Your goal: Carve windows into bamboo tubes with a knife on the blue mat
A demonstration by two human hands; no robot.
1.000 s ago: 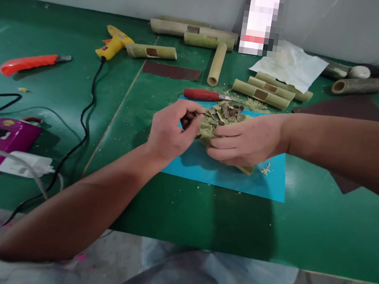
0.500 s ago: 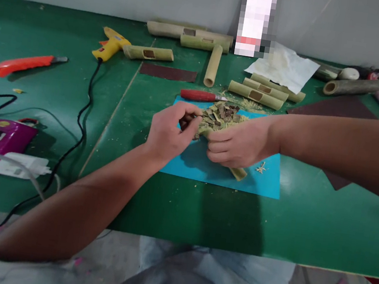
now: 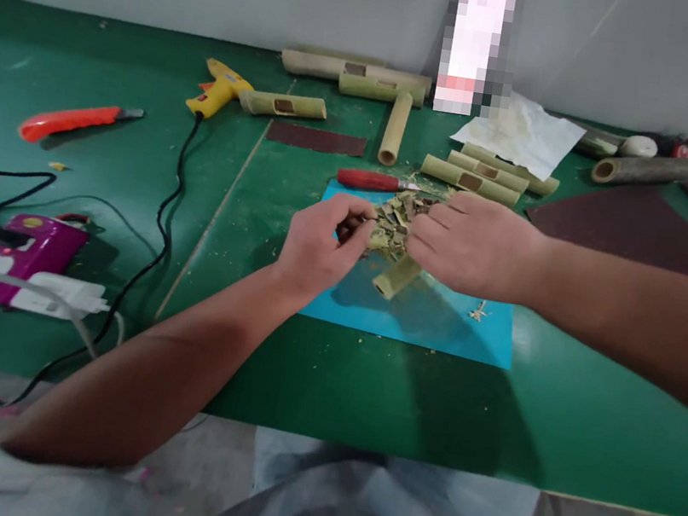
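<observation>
My left hand (image 3: 328,234) is closed in a pinch at the left side of a heap of bamboo chips and shavings (image 3: 396,223). Whatever sits between its fingertips is too small to make out. From under my right hand (image 3: 479,244) sticks out the lower end of a short bamboo tube (image 3: 398,278), tilted towards the lower left. The fingers of that hand are curled over the tube, hiding its upper part. Heap and tube are over a blue sheet (image 3: 362,312). Just behind the heap lies a red-handled carving knife (image 3: 368,181).
Cut bamboo tubes (image 3: 469,179) lie behind the sheet, near a white paper (image 3: 518,133) and brown sandpaper (image 3: 627,223). Leftward are a yellow glue gun (image 3: 217,92), an orange utility knife (image 3: 73,123), and a purple power strip (image 3: 27,254) with trailing cords.
The tube's visible end has swung from the lower right of my right hand to its lower left. My right hand has shifted up and right; the left stays by the heap, still pinched.
</observation>
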